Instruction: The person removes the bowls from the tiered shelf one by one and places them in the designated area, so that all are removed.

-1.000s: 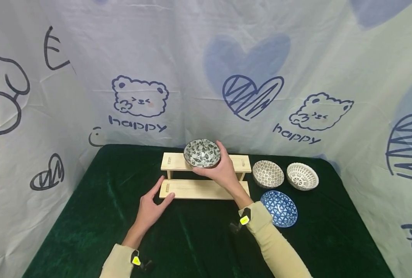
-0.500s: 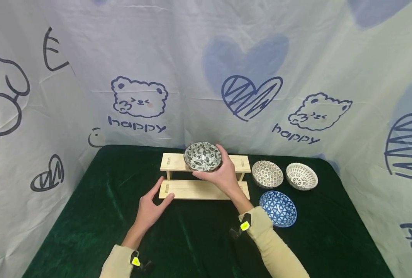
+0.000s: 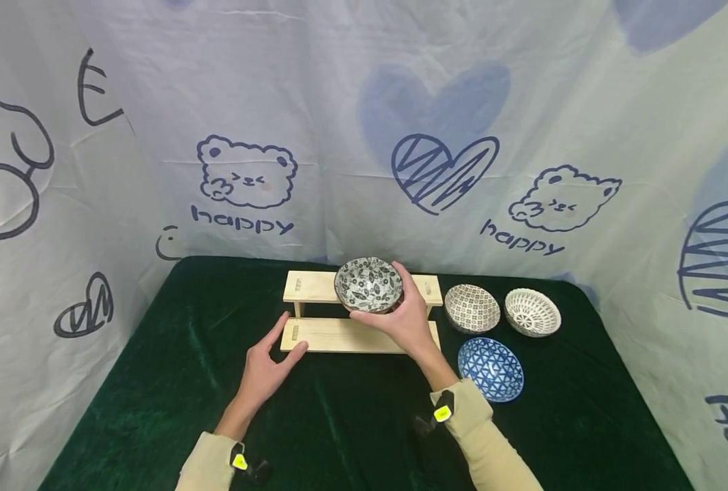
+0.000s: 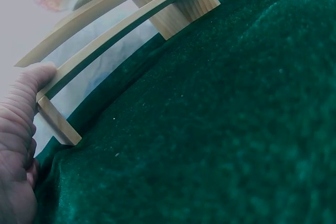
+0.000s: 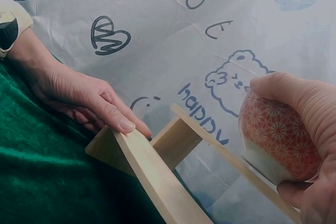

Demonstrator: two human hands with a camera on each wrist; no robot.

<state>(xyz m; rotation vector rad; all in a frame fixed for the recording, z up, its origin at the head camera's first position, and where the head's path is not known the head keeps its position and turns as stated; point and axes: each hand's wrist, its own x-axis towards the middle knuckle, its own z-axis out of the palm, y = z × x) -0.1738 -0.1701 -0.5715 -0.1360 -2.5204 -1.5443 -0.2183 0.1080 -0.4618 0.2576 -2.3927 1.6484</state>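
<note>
My right hand [image 3: 408, 322] holds a small bowl [image 3: 368, 285] by its right side, thumb at the front. Its inside has a black-and-white floral pattern; in the right wrist view the bowl's outside [image 5: 281, 137] is red with white flower shapes above a pale foot. It is tilted and stands over a two-tier wooden stand [image 3: 345, 335], apart from the upper board as far as the right wrist view shows. At the stand's left end my left hand [image 3: 264, 368] grips the lower board, thumb on the front edge [image 4: 44, 72] and fingers behind.
Right of the stand are a brown-and-white checked bowl [image 3: 472, 309], a white patterned bowl [image 3: 533, 312] and, nearer, a blue-and-white triangle-patterned bowl [image 3: 491, 369]. Dark green cloth [image 3: 339, 423] covers the table. A printed white curtain [image 3: 339, 170] hangs behind it.
My right hand has brought the bowl slightly to the right and nearer to me, from over the upper board towards its front edge. My left hand stays at the stand's left end.
</note>
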